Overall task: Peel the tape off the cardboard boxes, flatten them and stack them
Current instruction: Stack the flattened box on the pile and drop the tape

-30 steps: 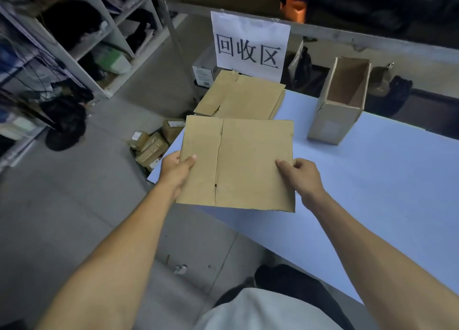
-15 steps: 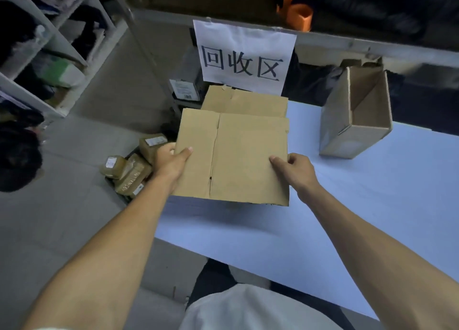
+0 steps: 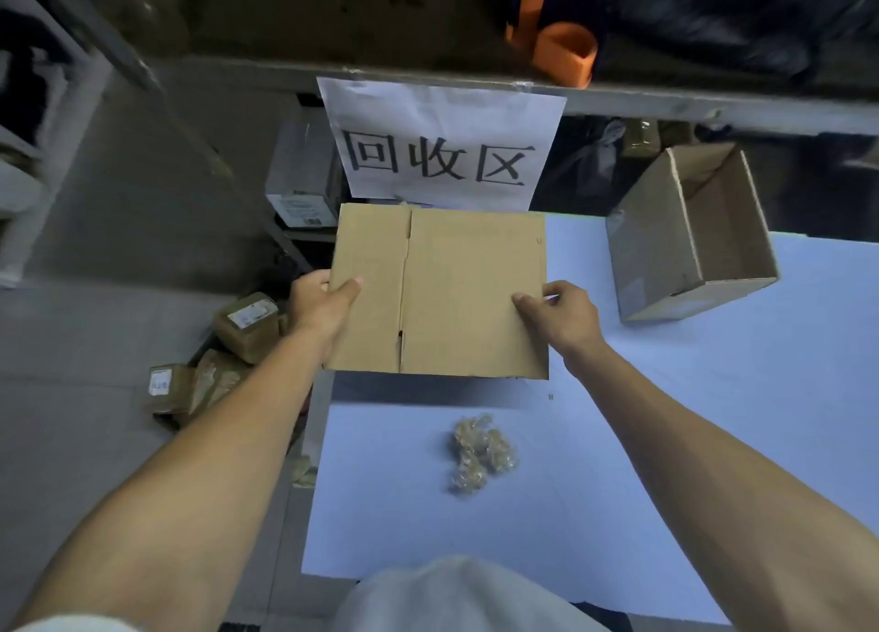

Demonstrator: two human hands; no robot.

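Both hands hold a flattened cardboard box (image 3: 456, 293) over the far left corner of the pale blue surface (image 3: 713, 441). The left hand (image 3: 318, 305) grips the box's left edge, thumb on top and fingers hidden beneath. The right hand (image 3: 561, 320) pinches the right edge, thumb lying on the top face and fingers curled by the rim. The box lies flat with a fold line running from its far edge to its near edge, left of the middle, and it casts a shadow on the surface just below its near edge. Whether it rests on other cardboard beneath cannot be told.

A crumpled wad of peeled tape (image 3: 480, 453) lies on the surface nearer the person, well apart from the flattened box. At the far edge, to the right, an open cardboard box (image 3: 685, 236) lies on its side with its opening turned up and away. A white paper sign (image 3: 442, 141) with three black characters hangs from the shelf rail behind the flattened box. On the floor beyond the left edge sit several small taped parcels (image 3: 242, 327). An orange roll (image 3: 563, 53) sits on the shelf above
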